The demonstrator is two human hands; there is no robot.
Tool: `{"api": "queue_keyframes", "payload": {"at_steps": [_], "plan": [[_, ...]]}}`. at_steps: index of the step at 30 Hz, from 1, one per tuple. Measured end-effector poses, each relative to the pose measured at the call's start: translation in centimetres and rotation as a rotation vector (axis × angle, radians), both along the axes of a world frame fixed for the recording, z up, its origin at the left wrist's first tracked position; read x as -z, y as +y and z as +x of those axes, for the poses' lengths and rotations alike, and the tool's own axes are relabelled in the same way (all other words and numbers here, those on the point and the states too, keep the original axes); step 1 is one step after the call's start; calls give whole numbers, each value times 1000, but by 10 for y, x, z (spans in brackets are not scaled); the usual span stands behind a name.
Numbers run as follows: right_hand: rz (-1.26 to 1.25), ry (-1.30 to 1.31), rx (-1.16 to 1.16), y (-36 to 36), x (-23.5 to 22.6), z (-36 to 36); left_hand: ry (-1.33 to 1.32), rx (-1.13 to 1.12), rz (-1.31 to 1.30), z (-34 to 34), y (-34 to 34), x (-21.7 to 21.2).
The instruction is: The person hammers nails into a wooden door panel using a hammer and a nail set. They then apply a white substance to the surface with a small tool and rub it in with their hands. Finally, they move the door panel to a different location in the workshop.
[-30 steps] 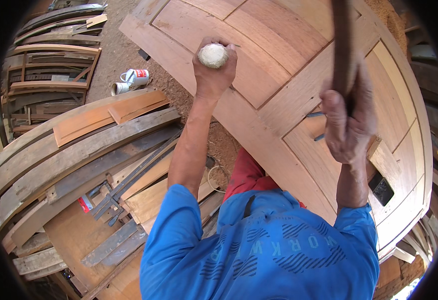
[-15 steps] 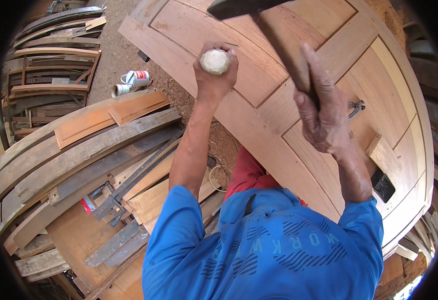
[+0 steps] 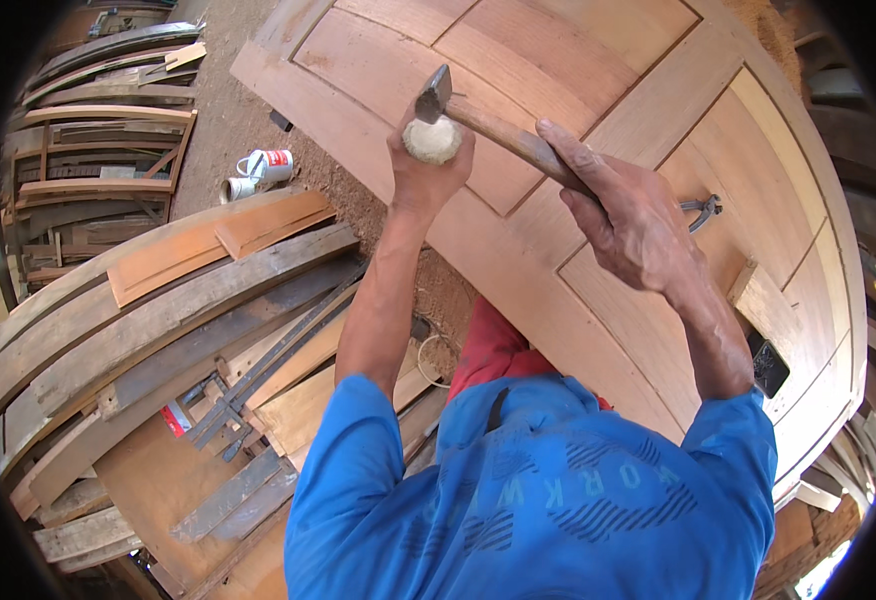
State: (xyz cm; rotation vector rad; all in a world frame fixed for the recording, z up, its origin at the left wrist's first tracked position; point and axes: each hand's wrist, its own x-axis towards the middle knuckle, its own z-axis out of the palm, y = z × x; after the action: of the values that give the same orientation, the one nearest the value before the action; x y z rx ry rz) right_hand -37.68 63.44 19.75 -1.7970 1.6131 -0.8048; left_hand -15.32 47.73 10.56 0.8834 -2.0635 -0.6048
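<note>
Over a wooden door panel (image 3: 598,60), right hand (image 3: 630,215) fingers clamped on hammer (image 3: 478,115), left hand (image 3: 428,165) gripping pale knob (image 3: 432,140), pliers (image 3: 700,208) beside.

Bare door panel (image 3: 598,60) open beyond hammer (image 3: 478,115); pincers (image 3: 700,210) right; plank stack (image 3: 158,330) crowds left.

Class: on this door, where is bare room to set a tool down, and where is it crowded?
Free: the door panels above the hammer, and the panel between the right hand and the left hand. Crowded: the planks at left.
</note>
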Motion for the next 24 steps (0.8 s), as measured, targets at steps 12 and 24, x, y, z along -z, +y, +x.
{"api": "queue_keyframes", "payload": {"at_steps": [12, 24], "plan": [[-354, -339, 120, 11, -7, 4, 153, 18, 84, -10, -28, -23], [-316, -381, 167, 7, -1, 7, 214, -24, 258, -7, -31, -15]]}}
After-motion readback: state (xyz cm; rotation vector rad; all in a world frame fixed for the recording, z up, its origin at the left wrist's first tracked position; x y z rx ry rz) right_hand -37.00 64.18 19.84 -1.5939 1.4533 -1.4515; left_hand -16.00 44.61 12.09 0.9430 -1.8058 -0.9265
